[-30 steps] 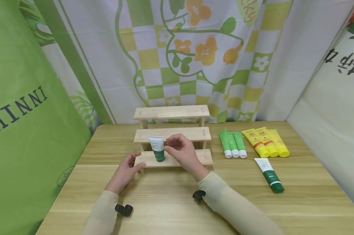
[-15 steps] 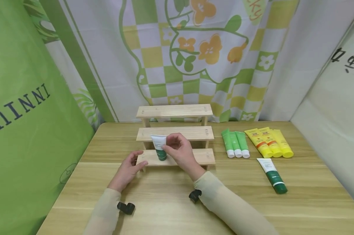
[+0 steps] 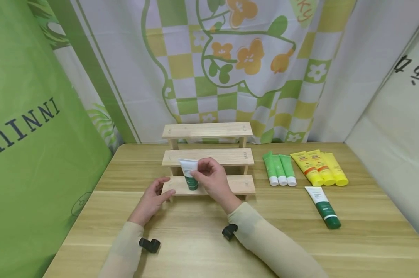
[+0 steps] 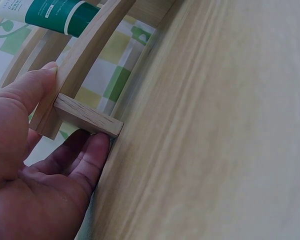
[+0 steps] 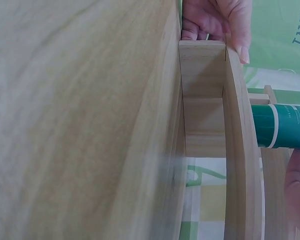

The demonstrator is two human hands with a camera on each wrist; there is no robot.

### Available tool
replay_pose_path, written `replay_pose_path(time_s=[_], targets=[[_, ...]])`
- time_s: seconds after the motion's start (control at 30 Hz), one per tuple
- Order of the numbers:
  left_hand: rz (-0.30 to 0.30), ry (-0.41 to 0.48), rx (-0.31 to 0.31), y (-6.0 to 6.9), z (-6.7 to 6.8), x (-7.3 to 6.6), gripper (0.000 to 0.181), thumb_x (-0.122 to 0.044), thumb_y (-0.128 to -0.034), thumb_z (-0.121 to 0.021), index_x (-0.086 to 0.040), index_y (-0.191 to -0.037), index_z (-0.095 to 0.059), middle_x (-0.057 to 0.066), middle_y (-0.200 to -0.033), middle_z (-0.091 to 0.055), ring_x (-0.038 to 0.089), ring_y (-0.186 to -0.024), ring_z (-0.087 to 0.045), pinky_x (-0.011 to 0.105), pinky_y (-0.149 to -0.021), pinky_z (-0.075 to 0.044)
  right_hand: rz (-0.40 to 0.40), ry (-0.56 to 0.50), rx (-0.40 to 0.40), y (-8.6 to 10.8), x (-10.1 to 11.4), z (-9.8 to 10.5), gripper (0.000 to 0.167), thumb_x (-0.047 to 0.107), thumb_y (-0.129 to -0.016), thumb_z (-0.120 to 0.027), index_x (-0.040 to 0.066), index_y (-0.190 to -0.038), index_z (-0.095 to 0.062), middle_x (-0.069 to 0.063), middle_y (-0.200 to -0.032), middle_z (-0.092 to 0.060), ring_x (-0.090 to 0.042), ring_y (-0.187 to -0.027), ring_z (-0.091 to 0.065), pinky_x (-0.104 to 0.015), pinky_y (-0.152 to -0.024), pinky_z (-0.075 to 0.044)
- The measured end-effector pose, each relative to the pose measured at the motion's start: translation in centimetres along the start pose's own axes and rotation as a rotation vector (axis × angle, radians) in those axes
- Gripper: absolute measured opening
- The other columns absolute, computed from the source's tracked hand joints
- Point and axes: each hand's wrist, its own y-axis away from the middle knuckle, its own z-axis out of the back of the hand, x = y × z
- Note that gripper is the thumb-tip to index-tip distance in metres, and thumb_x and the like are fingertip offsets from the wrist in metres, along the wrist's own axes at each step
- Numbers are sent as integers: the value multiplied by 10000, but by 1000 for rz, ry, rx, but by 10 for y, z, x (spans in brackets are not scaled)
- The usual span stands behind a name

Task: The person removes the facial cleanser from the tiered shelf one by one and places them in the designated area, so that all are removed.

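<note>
A white and dark green squeeze tube [image 3: 191, 183] stands cap down on the lowest step of a three-tier wooden display stand [image 3: 213, 130], left of its middle. My right hand [image 3: 214, 181] pinches the tube at its right side, thumb in front and fingers partly hidden behind. At the left end of that lowest step, my left hand [image 3: 152, 200] grips the stand. The left wrist view shows the thumb of the left hand [image 4: 45, 165] on the board and the fingers curled against the leg below. In the right wrist view the tube's green cap [image 5: 263, 126] meets the step.
To the right on the wooden table [image 3: 195, 239] lie several green tubes with white caps [image 3: 280, 170], several yellow tubes [image 3: 318, 168] and another white and green tube [image 3: 323, 207]. A patterned curtain [image 3: 237, 77] hangs behind the stand.
My right thumb has come further over the tube's front since the earliest frame. The tube stays on the lowest step and the left hand keeps its place. The whole view has shifted slightly.
</note>
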Motion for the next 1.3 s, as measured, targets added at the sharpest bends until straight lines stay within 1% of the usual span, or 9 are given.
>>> replay_pose_path(time_s=[0.23,0.33,0.4,0.63,0.73,0.87,0.93,1.1,1.3], targets=[[-6,-13,-2,-1,-2,0,651,-390,-887,-727,-116,-1407,-447,189,-1401,-479,322,-1336,-402,493,-1138,-264,-5,18,-3,3,5,6,224,-21,-863,-720,-40,-1039,-582,-95,-985,-612,-231,-924,-583,-262,-815,-511],[4,-12,0,-1,-3,-2,636,-357,-897,-725,-111,-1411,-442,193,-1393,-486,321,-1322,-420,485,-1130,-283,-6,24,-11,3,7,9,222,-11,-866,-722,-28,-1039,-585,-94,-993,-614,-234,-930,-587,-265,-819,-514],[13,-14,1,1,-4,-5,623,-317,-912,-717,-95,-1420,-431,208,-1395,-481,332,-1319,-422,491,-1125,-289,-9,19,-17,2,2,12,230,-11,-863,-725,-23,-1044,-584,-92,-998,-613,-229,-933,-588,-274,-825,-516],[16,-34,11,15,-7,-36,561,-192,-948,-679,-19,-1415,-422,259,-1394,-470,374,-1332,-404,497,-1131,-276,3,-8,-33,-2,-18,20,244,7,-853,-747,5,-1044,-595,-92,-1004,-613,-214,-928,-593,-291,-824,-520],[6,-36,8,9,-6,-22,597,-268,-935,-697,-45,-1418,-426,244,-1406,-462,364,-1349,-383,490,-1143,-252,20,-5,-37,0,-17,24,234,14,-850,-750,19,-1031,-600,-108,-1002,-618,-232,-929,-603,-310,-825,-530],[6,-41,2,-2,-3,3,688,-436,-870,-731,-127,-1413,-442,189,-1413,-461,329,-1361,-369,474,-1148,-248,37,-12,-41,1,-13,31,236,8,-843,-753,14,-1023,-600,-113,-992,-620,-233,-927,-603,-307,-821,-534],[11,-44,1,-1,-1,3,696,-464,-856,-735,-151,-1406,-447,167,-1423,-453,314,-1376,-350,465,-1151,-246,41,-21,-37,2,-12,35,242,6,-841,-756,7,-1022,-597,-112,-989,-616,-232,-927,-600,-301,-819,-534],[17,-41,0,0,1,4,648,-392,-888,-729,-143,-1413,-442,165,-1445,-433,311,-1397,-320,459,-1159,-228,39,-23,-21,7,-6,46,251,9,-848,-751,-5,-1038,-588,-121,-1000,-605,-234,-937,-590,-296,-830,-531],[17,-59,-5,1,1,0,653,-397,-888,-728,-134,-1412,-440,183,-1389,-480,321,-1327,-406,483,-1128,-284,61,4,-42,12,0,60,260,-11,-835,-753,-33,-1035,-588,-118,-973,-603,-218,-914,-583,-278,-813,-529]])
